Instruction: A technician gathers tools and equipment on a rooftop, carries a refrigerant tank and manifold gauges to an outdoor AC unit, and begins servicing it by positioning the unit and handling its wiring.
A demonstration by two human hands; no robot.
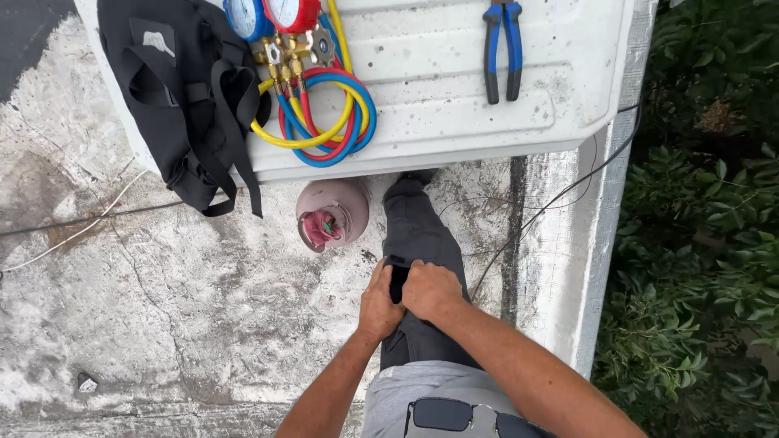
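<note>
Looking straight down, both hands meet at a pocket on the dark grey trouser leg (418, 235). The left hand (380, 304) curls its fingers against the pocket edge, and the right hand (430, 289) closes over a small black object (398, 280) that sits half inside the pocket, between the two hands. What that object is, I cannot tell; only a dark sliver shows.

Just ahead of the knee stands a pink gas cylinder (331, 212) on the cracked concrete roof (162, 292), its top valve ringed by a guard collar. Beyond it lies a white unit casing (454, 105), speckled with dirt. On that casing rests a manifold gauge set (272, 15), one blue dial and one red, with yellow, red and blue hoses (324, 122) looped in a coil beneath. Blue-handled pliers (502, 49) lie well apart to the right. A black strapped bag (182, 89) drapes over the casing's left edge, with a pale patch near its top. Thin cables (560, 195) trail across the ledge, green foliage (698, 243) beyond. Sunglasses (462, 416) hang at the shirt collar.
</note>
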